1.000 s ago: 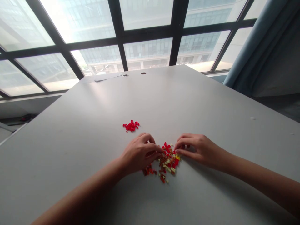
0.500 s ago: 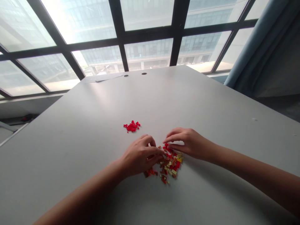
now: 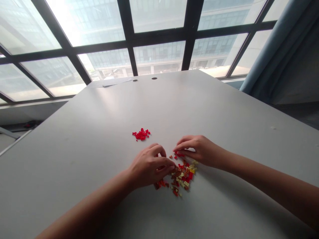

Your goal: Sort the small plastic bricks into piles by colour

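A mixed pile of tiny red, brown, yellow and cream bricks (image 3: 181, 176) lies on the grey table (image 3: 99, 132) between my hands. My left hand (image 3: 149, 166) rests at the pile's left edge, its fingers curled down onto the bricks; I cannot make out what they hold. My right hand (image 3: 196, 149) sits at the pile's far edge with thumb and fingers pinched on small red bricks (image 3: 178, 154). A separate small heap of red bricks (image 3: 141, 134) lies farther back and to the left, apart from both hands.
Two round holes (image 3: 154, 78) and a flat grey sheet (image 3: 112, 83) sit near the table's far edge. Large dark-framed windows (image 3: 129, 43) stand behind it. A blue-grey curtain (image 3: 279, 49) hangs at the right.
My right hand has moved left and away from me, from the pile's right side to its far edge. My left hand has stayed in place.
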`<control>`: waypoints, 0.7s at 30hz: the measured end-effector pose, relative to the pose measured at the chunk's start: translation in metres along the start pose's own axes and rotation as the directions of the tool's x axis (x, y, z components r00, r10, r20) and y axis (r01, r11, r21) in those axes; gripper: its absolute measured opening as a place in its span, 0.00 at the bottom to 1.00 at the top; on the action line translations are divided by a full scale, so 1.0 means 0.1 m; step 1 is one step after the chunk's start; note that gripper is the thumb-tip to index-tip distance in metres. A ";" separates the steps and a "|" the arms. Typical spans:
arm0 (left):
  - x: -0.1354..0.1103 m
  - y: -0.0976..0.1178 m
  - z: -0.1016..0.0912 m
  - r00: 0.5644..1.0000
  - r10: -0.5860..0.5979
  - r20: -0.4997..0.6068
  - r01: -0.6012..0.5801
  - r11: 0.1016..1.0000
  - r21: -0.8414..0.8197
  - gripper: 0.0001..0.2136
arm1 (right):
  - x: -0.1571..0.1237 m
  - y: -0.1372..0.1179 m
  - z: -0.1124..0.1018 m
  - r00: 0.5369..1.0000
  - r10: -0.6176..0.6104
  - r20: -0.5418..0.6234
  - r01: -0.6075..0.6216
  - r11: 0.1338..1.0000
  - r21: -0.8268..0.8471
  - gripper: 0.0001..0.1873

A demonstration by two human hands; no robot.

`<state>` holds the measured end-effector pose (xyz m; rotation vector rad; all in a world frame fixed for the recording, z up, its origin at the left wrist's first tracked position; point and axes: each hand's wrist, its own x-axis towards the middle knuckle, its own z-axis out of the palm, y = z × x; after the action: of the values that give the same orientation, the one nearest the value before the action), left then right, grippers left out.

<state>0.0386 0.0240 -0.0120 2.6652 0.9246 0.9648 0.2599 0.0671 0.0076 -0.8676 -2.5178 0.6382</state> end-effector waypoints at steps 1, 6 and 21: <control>0.00 0.00 0.00 1.000 -0.003 -0.008 0.003 1.000 0.009 0.06 | 0.00 0.00 -0.01 1.000 0.001 0.003 -0.001 1.000 -0.004 0.09; 0.01 -0.01 0.02 1.000 0.007 -0.018 -0.005 0.991 0.133 0.08 | -0.01 0.02 -0.04 0.999 -0.007 0.032 0.008 1.000 -0.014 0.09; 0.01 -0.04 0.04 0.999 0.006 -0.042 0.003 0.974 0.226 0.07 | 0.01 -0.06 0.03 0.993 0.117 0.019 -0.117 0.993 -0.016 0.12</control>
<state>0.0391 0.0279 -0.0160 2.8407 1.1036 0.9728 0.2550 0.0625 0.0084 -1.0251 -2.5064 0.6693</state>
